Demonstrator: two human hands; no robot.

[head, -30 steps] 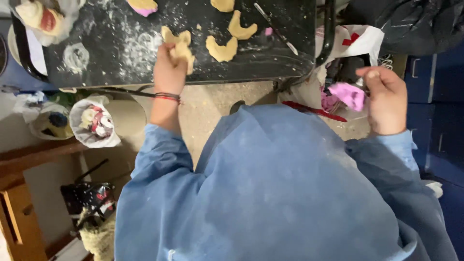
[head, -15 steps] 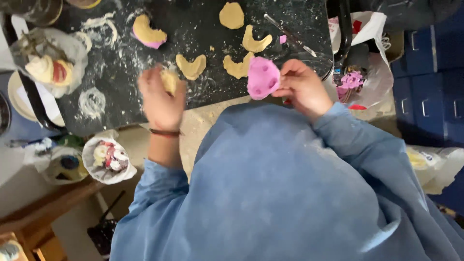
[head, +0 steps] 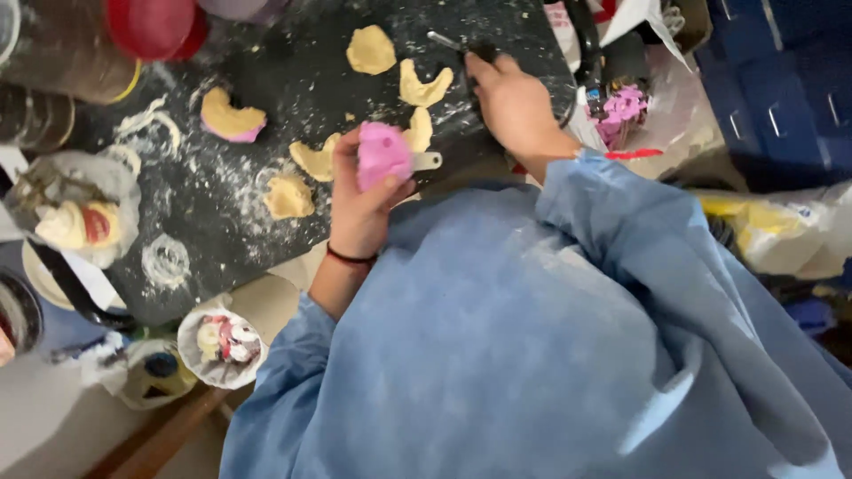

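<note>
My left hand (head: 359,208), a dark band on its wrist, is closed on a pink lump (head: 383,153) with a short metal tab sticking out to its right, held over the near edge of a black floured tray (head: 213,235). My right hand (head: 510,106) reaches onto the tray's right end. Its fingertips curl at the dark handle of a metal tool (head: 444,41); whether it grips the tool is unclear. Tan dough pieces lie on the tray: a round one (head: 371,49), a crescent (head: 424,87), a curved one (head: 313,160) and a lump (head: 288,197). My blue sleeves fill the foreground.
Another dough piece with pink under it (head: 232,117) lies at the tray's left. A red-lidded jar (head: 155,27) stands at the back. A plastic-wrapped bowl (head: 80,217) and a small cup (head: 222,341) sit at the left. A bag of pink bits (head: 626,106) is at the right.
The pink lump has passed from my right hand to my left. My right hand has moved on to the tray's right end by the metal tool. The view has shifted closer.
</note>
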